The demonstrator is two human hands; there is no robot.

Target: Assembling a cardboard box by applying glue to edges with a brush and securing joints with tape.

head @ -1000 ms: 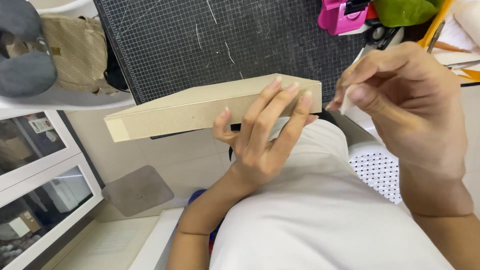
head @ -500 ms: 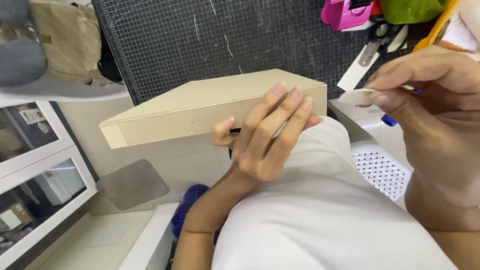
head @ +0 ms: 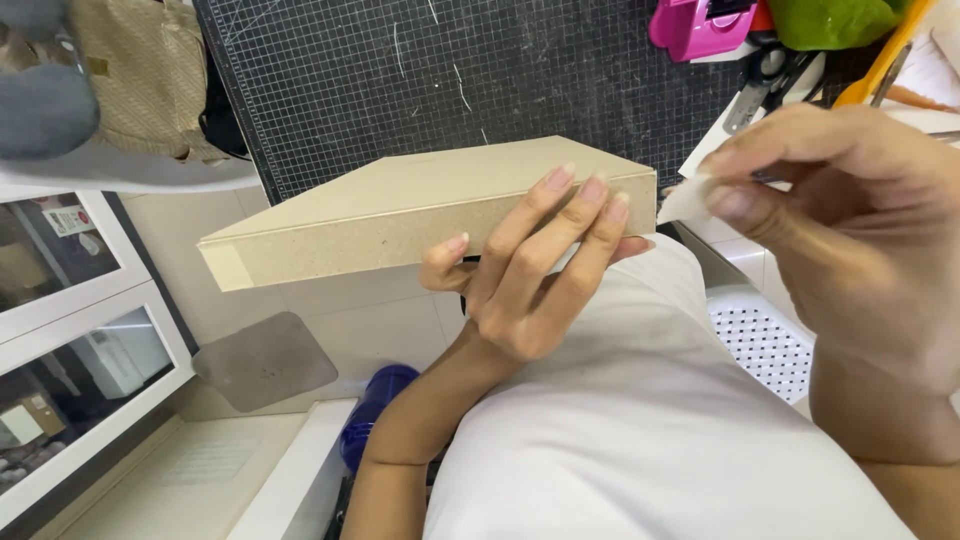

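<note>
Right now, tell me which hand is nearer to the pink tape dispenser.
Right. The right hand pinches a white scrap just below the pink tape dispenser; the left hand holds the tan box farther left and lower.

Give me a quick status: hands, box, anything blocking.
Left hand grips the box edge. Right hand pinches a white strip at the box's corner. Nothing between them.

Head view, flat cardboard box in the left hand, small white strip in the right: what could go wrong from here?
1. The left hand grips the cardboard box near one end only, so the long free end may sag or twist out of the grip.
2. The right hand pinches the white strip between fingertips, close to the box corner; it could stick crooked or fold onto itself.
3. The box hangs over the lap, off the cutting mat; a slip might drop it.
</note>
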